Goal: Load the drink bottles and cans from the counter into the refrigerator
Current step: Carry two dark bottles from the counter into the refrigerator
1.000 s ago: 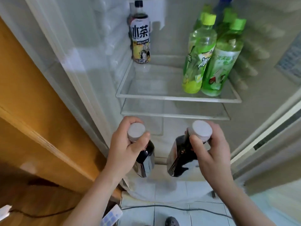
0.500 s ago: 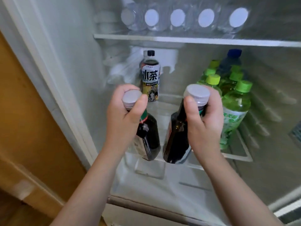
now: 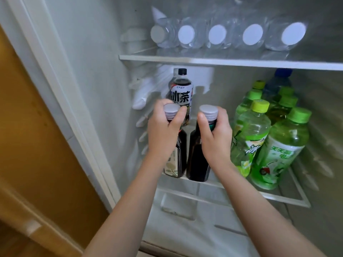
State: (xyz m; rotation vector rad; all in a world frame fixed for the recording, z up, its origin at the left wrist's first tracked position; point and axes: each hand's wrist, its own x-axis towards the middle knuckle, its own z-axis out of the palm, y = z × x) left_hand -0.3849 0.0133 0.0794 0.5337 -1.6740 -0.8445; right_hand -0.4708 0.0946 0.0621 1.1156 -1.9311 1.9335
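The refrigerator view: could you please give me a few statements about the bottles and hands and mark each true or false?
1. Each hand grips a dark bottle by its grey-capped neck. True: the left hand holds the left dark bottle, the right hand the right dark bottle.
2. The green-capped green tea bottles stand left of the hands. False: they stand on the right.
3. Clear white-capped water bottles lie on the upper shelf. True.
4. The black-capped iced tea bottle lies on its side. False: it stands upright at the back.
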